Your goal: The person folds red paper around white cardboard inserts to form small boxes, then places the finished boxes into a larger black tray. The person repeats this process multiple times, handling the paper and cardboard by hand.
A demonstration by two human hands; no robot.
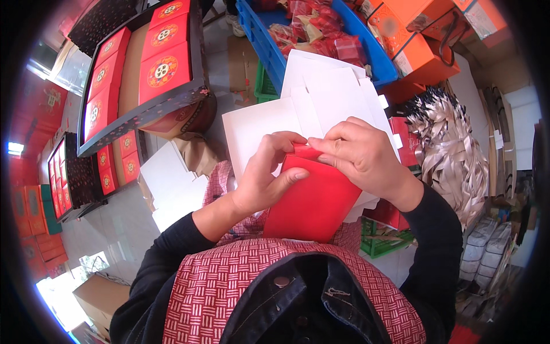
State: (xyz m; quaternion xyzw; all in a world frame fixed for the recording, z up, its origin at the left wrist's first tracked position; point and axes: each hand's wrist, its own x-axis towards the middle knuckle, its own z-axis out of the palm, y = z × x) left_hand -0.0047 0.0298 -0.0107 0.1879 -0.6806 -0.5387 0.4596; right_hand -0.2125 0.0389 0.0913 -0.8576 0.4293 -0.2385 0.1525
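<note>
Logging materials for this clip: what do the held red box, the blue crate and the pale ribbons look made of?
Red box: probably cardboard, smooth matte; flat faces, crisp edges. Blue crate: likely plastic, semi-gloss; rigid-looking, uniformly coloured walls. Pale ribbons: apparently satiny fabric, fibre unclear; soft sheen, loose folds.

Brightly lit, white glare (pixel 56 298) lower left, fisheye-bent edges (rim black), centre fairly sharp

Single downward fisheye view from head height, close above left hand (pixel 262 175) and right hand (pixel 366 153)
</note>
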